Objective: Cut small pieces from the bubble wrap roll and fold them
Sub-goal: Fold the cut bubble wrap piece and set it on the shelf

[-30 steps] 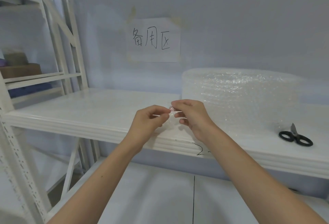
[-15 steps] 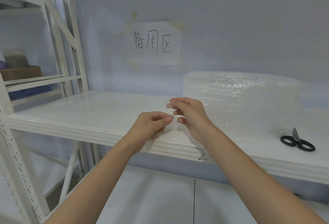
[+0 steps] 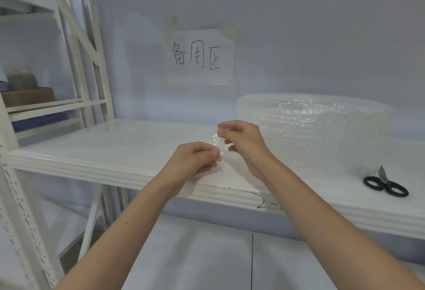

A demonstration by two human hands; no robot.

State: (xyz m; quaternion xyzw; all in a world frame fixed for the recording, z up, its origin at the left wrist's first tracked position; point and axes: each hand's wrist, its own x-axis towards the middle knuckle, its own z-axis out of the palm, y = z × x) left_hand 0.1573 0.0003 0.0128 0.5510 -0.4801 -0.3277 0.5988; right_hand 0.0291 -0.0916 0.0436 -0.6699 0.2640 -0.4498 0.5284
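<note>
A small clear piece of bubble wrap (image 3: 217,144) hangs between my two hands above the front of the white shelf (image 3: 119,147). My right hand (image 3: 243,144) pinches its upper edge with thumb and forefinger. My left hand (image 3: 195,160) pinches its lower end, slightly below and left of the right hand. The large bubble wrap roll (image 3: 315,126) stands on the shelf just right of my hands. Black-handled scissors (image 3: 385,183) lie shut on the shelf at the far right.
A paper sign (image 3: 199,57) with handwritten characters is taped to the back wall. Another white rack (image 3: 46,105) at the left holds boxes. A lower shelf board (image 3: 195,257) lies beneath my arms.
My right hand has risen while my left hand has dropped a little, stretching the small piece more upright between them. The view has tilted slightly downward.
</note>
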